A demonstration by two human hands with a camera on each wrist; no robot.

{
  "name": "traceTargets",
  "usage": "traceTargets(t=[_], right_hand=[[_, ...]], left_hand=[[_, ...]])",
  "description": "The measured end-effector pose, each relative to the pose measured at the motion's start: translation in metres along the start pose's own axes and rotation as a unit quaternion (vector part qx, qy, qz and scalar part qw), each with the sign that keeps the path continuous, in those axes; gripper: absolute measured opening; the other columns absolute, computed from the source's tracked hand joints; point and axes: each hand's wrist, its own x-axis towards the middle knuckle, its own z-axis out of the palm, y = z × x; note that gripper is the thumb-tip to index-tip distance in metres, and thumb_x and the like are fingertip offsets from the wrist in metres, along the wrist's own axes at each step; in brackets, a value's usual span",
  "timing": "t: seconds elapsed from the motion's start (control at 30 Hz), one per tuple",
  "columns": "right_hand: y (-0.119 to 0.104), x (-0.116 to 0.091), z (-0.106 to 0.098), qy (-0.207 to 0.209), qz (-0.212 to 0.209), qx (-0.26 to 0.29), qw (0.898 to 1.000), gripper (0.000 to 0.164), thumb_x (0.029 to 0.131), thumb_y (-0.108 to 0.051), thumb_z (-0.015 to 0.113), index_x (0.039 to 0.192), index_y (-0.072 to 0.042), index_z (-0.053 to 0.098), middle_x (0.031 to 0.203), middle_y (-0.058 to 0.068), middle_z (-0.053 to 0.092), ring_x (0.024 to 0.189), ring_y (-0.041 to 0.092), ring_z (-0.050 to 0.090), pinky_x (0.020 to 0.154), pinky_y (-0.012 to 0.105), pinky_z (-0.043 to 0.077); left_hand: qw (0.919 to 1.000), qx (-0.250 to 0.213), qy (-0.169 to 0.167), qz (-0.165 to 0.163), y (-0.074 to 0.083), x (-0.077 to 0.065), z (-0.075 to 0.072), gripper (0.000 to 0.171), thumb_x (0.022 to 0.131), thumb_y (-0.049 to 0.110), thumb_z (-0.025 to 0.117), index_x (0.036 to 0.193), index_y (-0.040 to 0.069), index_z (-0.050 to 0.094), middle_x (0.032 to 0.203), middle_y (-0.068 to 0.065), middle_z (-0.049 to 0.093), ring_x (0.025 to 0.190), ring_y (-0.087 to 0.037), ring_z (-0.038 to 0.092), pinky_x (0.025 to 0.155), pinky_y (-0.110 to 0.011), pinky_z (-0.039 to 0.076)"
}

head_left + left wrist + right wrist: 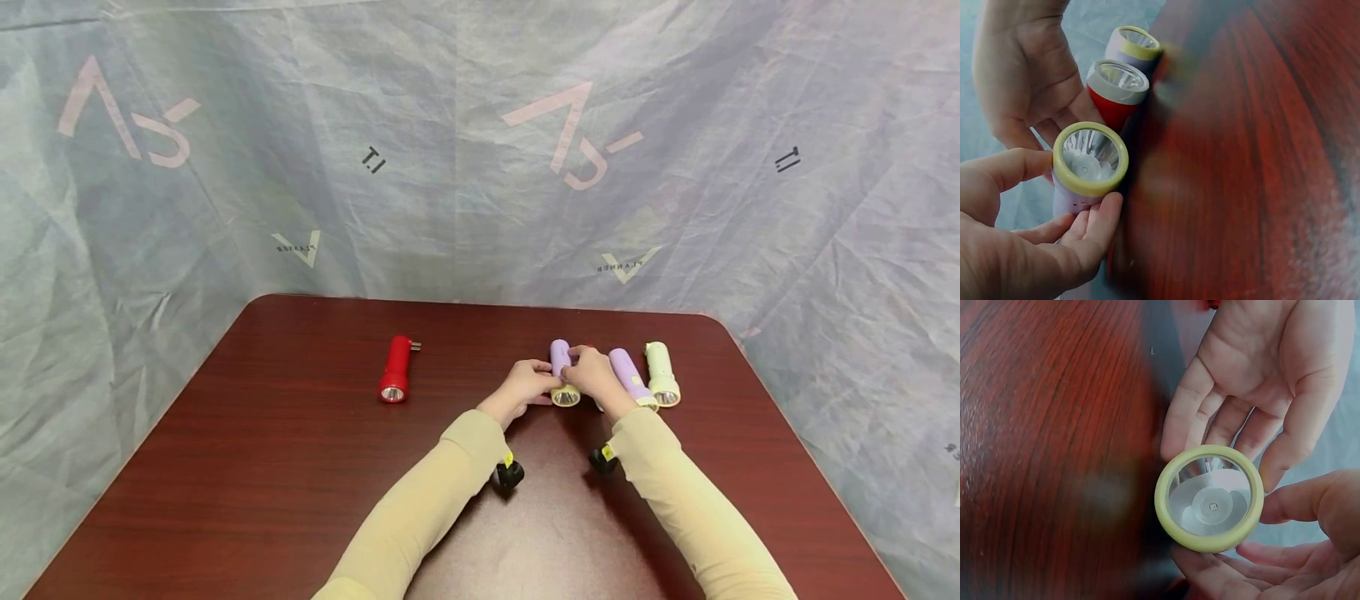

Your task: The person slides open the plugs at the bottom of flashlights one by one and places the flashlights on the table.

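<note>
A purple flashlight (559, 353) with a yellow rim lies on the table between both hands, its lens toward me. My left hand (522, 385) grips it from the left, thumb on one side of the head and fingers beneath, as the left wrist view shows. From the other side my right hand (596, 373) holds the same flashlight, thumb and fingers about its body; its yellow-rimmed lens (1210, 503) faces the right wrist camera. Just beyond is a red flashlight with a grey rim (1116, 94), mostly hidden by the right hand in the head view.
Another purple flashlight (628, 372) lies right of the right hand, partly behind the sleeve. Beside it is a pale green flashlight (662, 371). Off to the left, a red flashlight (396, 367) has its plug prongs out. A grey printed cloth (450, 208) hangs behind the brown table (300, 467).
</note>
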Motion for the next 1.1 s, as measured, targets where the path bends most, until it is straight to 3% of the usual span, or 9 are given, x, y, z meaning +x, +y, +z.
traceTargets(t=[0.23, 0.53, 0.8, 1.1], right_hand=[[-0.002, -0.002, 0.000, 0.008, -0.018, 0.007, 1.000, 0.049, 0.085, -0.012, 0.059, 0.129, 0.009, 0.050, 0.117, 0.027, 0.061, 0.109, 0.035, 0.058, 0.089, 0.045, 0.048], [-0.010, -0.010, -0.006, 0.022, -0.037, 0.016, 0.999, 0.048, 0.087, -0.014, 0.060, 0.129, 0.007, 0.050, 0.116, 0.025, 0.063, 0.108, 0.034, 0.060, 0.087, 0.043, 0.050], [-0.019, -0.018, -0.013, 0.038, -0.055, 0.019, 0.998, 0.049, 0.088, -0.017, 0.062, 0.129, 0.007, 0.050, 0.114, 0.026, 0.063, 0.106, 0.035, 0.061, 0.086, 0.044, 0.050], [-0.028, -0.024, -0.015, 0.069, -0.082, 0.049, 0.993, 0.048, 0.086, -0.016, 0.065, 0.127, 0.005, 0.053, 0.113, 0.023, 0.065, 0.105, 0.032, 0.063, 0.087, 0.044, 0.050]], left_hand=[[0.9996, -0.024, -0.001, -0.017, 0.005, -0.002, -0.005, 0.043, 0.081, 0.002, 0.069, 0.120, -0.006, 0.055, 0.102, -0.016, 0.066, 0.085, -0.021, 0.067, 0.068, -0.034, 0.058], [0.9994, -0.026, 0.000, -0.023, 0.018, -0.012, -0.011, 0.045, 0.079, -0.001, 0.071, 0.121, -0.007, 0.055, 0.105, -0.014, 0.064, 0.085, -0.020, 0.067, 0.069, -0.034, 0.058], [0.9995, -0.026, -0.013, -0.008, 0.028, -0.019, -0.016, 0.047, 0.080, -0.002, 0.071, 0.123, -0.007, 0.052, 0.113, -0.017, 0.059, 0.089, -0.023, 0.066, 0.071, -0.035, 0.058], [0.9998, 0.006, -0.006, 0.019, 0.038, -0.031, -0.023, 0.049, 0.079, -0.001, 0.071, 0.124, -0.005, 0.053, 0.117, -0.017, 0.058, 0.095, -0.024, 0.064, 0.074, -0.037, 0.057]])
